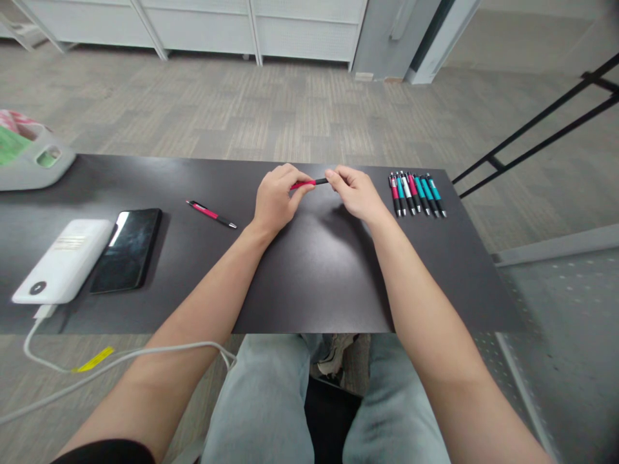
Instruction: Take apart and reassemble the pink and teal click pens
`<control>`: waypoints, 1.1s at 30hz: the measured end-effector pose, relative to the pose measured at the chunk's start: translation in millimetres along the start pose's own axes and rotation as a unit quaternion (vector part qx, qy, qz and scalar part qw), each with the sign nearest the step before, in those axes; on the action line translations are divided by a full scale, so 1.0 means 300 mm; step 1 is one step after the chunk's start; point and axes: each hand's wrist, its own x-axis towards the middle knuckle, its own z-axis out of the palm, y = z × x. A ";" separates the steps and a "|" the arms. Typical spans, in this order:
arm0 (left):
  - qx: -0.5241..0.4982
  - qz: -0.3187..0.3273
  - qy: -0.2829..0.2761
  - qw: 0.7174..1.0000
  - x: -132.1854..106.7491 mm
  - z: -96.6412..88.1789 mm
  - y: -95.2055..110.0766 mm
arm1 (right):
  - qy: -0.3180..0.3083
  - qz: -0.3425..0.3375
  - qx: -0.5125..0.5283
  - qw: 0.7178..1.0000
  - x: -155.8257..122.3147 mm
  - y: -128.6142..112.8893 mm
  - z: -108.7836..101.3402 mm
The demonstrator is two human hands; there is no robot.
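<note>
A red pen with a black end [309, 183] is held level above the far middle of the dark table [309, 277]. My left hand [275, 200] pinches its red barrel, and my right hand [353, 190] pinches the black end. Both hands have their fingers closed on the pen. Another red and black pen [211, 213] lies alone on the table to the left of my left hand. Just right of my right hand, a row of several pens [416, 193] in red, teal and white lies side by side.
A black phone [126, 249] and a white power bank [62, 259] lie at the table's left, with a white cable [120, 357] hanging off the near edge. A grey basket [33, 161] sits at the far left corner. A black metal frame [541, 138] stands to the right.
</note>
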 end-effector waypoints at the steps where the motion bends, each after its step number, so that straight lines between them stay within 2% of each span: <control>1: 0.006 0.002 0.003 1.000 -0.001 -0.002 0.000 | 0.001 0.004 0.003 1.000 0.002 0.003 0.004; 8: 0.004 -0.005 0.019 1.000 -0.001 0.004 0.016 | 0.031 0.029 0.053 0.998 0.012 -0.002 0.045; 11: -0.026 -0.032 0.073 0.997 0.009 -0.006 0.003 | 0.027 0.029 0.052 0.998 0.007 -0.009 0.058; 14: -0.055 -0.058 0.111 0.991 0.016 -0.022 -0.040 | -0.014 -0.025 -0.001 1.000 -0.007 0.001 0.075; 18: -0.050 -0.074 0.146 0.985 0.018 -0.010 -0.104 | -0.097 -0.118 -0.089 0.984 -0.022 0.026 0.104; 20: -0.049 -0.081 0.170 0.981 0.017 0.010 -0.122 | -0.117 -0.127 -0.112 0.979 -0.021 0.035 0.116; 22: -0.050 -0.084 0.170 0.981 0.016 0.027 -0.130 | -0.119 -0.120 -0.120 0.978 -0.016 0.042 0.124; 28: -0.037 -0.083 0.115 0.989 0.013 0.036 -0.133 | -0.055 -0.059 -0.059 0.995 0.004 0.068 0.114; 33: -0.033 -0.075 0.069 0.994 0.010 0.029 -0.107 | 0.080 -0.001 0.041 0.996 0.028 0.074 0.035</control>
